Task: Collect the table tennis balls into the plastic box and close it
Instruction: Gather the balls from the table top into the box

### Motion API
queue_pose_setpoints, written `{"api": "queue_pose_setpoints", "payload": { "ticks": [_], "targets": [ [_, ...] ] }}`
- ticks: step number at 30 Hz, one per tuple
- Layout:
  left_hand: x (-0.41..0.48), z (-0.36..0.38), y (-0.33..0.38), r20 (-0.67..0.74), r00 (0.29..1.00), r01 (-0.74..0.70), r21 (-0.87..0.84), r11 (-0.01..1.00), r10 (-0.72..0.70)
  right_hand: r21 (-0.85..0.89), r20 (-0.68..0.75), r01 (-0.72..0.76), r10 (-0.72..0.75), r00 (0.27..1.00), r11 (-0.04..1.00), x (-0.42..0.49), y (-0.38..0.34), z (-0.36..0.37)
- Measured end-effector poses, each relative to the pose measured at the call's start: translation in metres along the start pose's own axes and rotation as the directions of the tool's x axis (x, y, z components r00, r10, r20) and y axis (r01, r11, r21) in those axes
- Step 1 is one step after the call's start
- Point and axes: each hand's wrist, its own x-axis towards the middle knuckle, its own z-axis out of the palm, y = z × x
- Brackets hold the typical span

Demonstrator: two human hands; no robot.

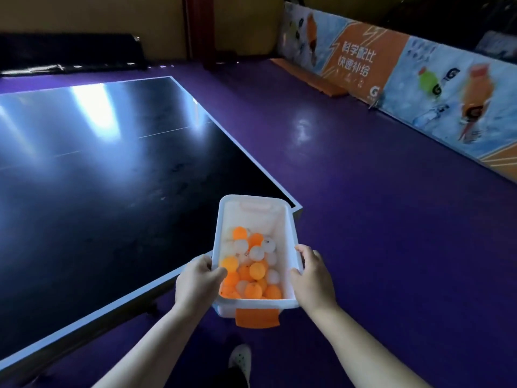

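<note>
A white rectangular open-topped plastic box is held at 6 o'clock in view, partly filled with orange and white table tennis balls, with an orange clip at its near end. The left hand grips the box's 9 o'clock rim, fingers curled over it; the right hand grips the 3 o'clock rim the same way. The box's far end overlaps the corner of the dark glossy counter, beside the purple floor
</note>
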Motion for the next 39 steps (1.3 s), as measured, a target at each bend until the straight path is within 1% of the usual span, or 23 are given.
{"api": "queue_pose_setpoints", "payload": {
  "ticks": [3,7,12,17,21,24,27,31,36,39],
  "targets": [
    [0.05,0.037,0.038,0.007,0.999,-0.053,0.008,0.999,0.052,0.001,-0.029,-0.029,0.029,0.999,1.0,0.058,0.016,-0.015],
    [0.122,0.091,0.098,0.078,0.992,-0.097,0.002,0.995,0.097,-0.043,-0.079,-0.089,0.085,0.993,0.995,0.143,0.031,-0.055],
    [0.19,0.157,0.183,0.134,0.977,-0.157,-0.056,0.986,0.164,-0.063,-0.14,-0.152,0.142,0.98,0.986,0.241,0.058,-0.107],
    [0.255,0.234,0.242,0.163,0.975,-0.15,-0.03,0.988,0.153,-0.055,-0.146,-0.191,0.182,0.973,0.98,0.344,0.1,-0.139],
    [0.314,0.302,0.286,0.131,0.988,-0.084,0.011,0.996,0.082,-0.029,-0.086,-0.165,0.162,0.983,0.986,0.446,0.139,-0.158],
    [0.356,0.35,0.321,0.081,0.997,-0.01,-0.048,0.999,0.014,-0.023,-0.005,-0.139,0.139,0.99,0.99,0.531,0.161,-0.179],
    [0.394,0.381,0.358,0.032,0.998,0.05,-0.059,0.997,-0.048,-0.048,0.084,-0.087,0.091,0.992,0.995,0.612,0.168,-0.203],
    [0.445,0.401,0.395,-0.066,0.988,0.131,-0.09,0.987,-0.138,-0.066,0.181,0.026,-0.014,0.983,0.997,0.708,0.158,-0.213],
    [0.524,0.406,0.41,-0.218,0.945,0.239,-0.057,0.969,-0.246,-0.098,0.306,0.14,-0.104,0.946,0.985,0.812,0.133,-0.179],
    [0.592,0.41,0.417,-0.238,0.925,0.289,-0.067,0.955,-0.297,-0.096,0.336,0.194,-0.151,0.929,0.976,0.884,0.111,-0.155]
  ]
}}
